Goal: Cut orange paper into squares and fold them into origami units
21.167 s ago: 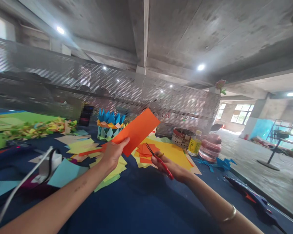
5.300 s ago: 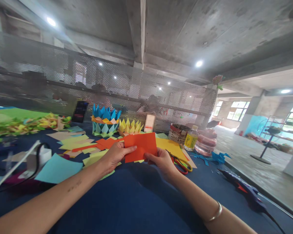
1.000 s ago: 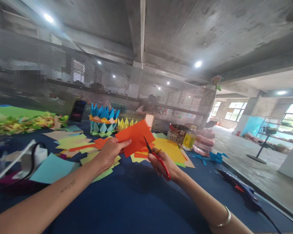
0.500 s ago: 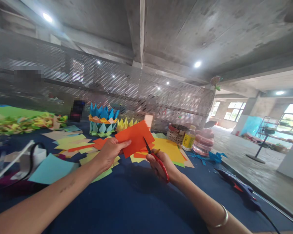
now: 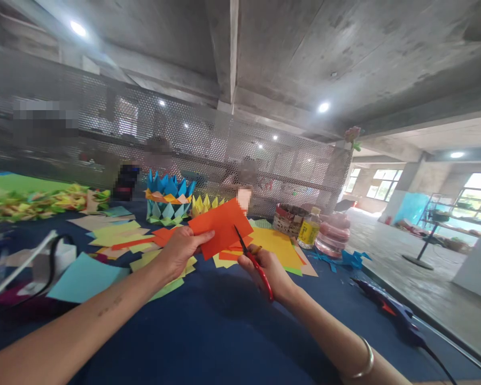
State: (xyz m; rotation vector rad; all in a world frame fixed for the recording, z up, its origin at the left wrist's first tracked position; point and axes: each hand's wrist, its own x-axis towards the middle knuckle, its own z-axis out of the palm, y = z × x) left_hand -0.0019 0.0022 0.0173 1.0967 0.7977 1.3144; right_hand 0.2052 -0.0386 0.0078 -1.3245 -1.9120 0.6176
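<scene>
My left hand (image 5: 179,250) pinches the lower left edge of an orange paper sheet (image 5: 223,225), holding it up over the dark blue table (image 5: 208,331). My right hand (image 5: 266,269) grips red-handled scissors (image 5: 253,259), their dark blades meeting the paper's right edge. Under the paper lie loose orange and yellow sheets (image 5: 278,247).
Folded paper crowns, one blue (image 5: 167,201) and one yellow (image 5: 207,204), stand at the back by a perforated metal screen. A cyan sheet (image 5: 85,269), a cable and a white block lie left. A bottle (image 5: 308,230), a basket, a pink container sit right; a glue gun (image 5: 388,311) lies near the right edge.
Since a second ago the scissors and my right hand have shifted slightly up and left along the orange paper's edge. My left hand keeps the same hold.
</scene>
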